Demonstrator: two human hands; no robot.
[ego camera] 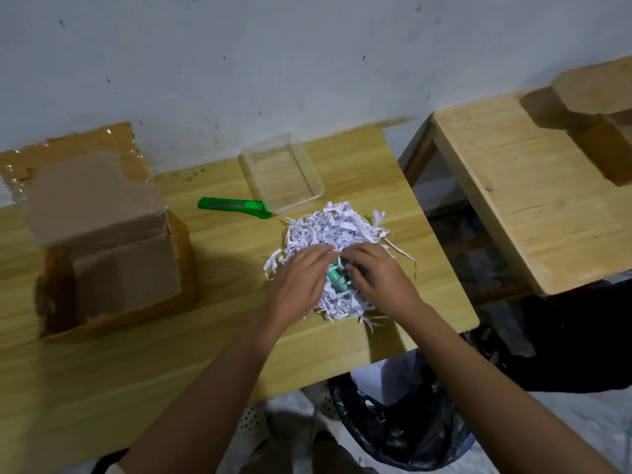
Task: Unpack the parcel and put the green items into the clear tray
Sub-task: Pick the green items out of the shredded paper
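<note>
Both grips are reaching into a heap of white paper shreds (337, 230) that is sitting on the table (219, 336), R of centre. L grip (301, 278) is resting on the shreds w/ fingers loosely bent, holding nothing that shows. R grip (376, 277) is curling its fingers down into the shreds right beside a green item (334, 278); can't tell whether it's pinching anything (blurred). The green item is lying btwn the two grips, half buried in shreds. Clear tray (301, 202) is sitting just behind the heap, toward the wall. Green utility knife (236, 207) is lying flat, one end just beside the tray's near-L corner. Opened cardboard box (113, 241) is standing at the table's L side, flaps up, well apart from the heap. Bin w/ black liner (403, 425) is showing below the table's near edge.
</note>
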